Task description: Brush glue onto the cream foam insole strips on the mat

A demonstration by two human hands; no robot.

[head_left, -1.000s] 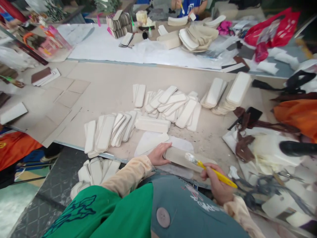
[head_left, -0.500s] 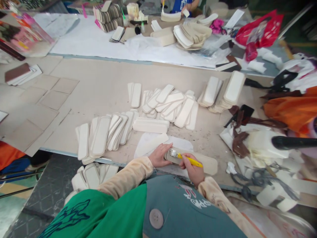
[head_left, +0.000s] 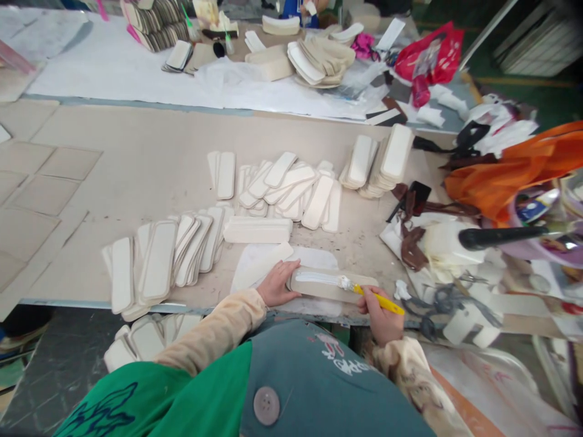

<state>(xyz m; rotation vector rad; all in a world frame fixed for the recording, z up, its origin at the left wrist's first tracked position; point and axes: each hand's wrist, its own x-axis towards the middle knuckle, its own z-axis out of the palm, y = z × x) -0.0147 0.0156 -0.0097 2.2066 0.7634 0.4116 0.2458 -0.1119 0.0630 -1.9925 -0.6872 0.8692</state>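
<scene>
Coating step: along the table's (head_left: 150, 139) near edge, the right hand (head_left: 381, 314) pinches the brush (head_left: 386, 303) on the strip (head_left: 325, 291), whose left end the left hand (head_left: 277, 284) clasps between thumb and fingers. Continuing seems to call for a level rightward stroke — the brush, earlier near that end, now trails a white streak (head_left: 316, 277).

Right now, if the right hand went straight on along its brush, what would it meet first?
Beyond the beige strip under its brush, the right hand would likely meet the left hand at the strip's left end; depth is unclear, so it might pass above.
</scene>
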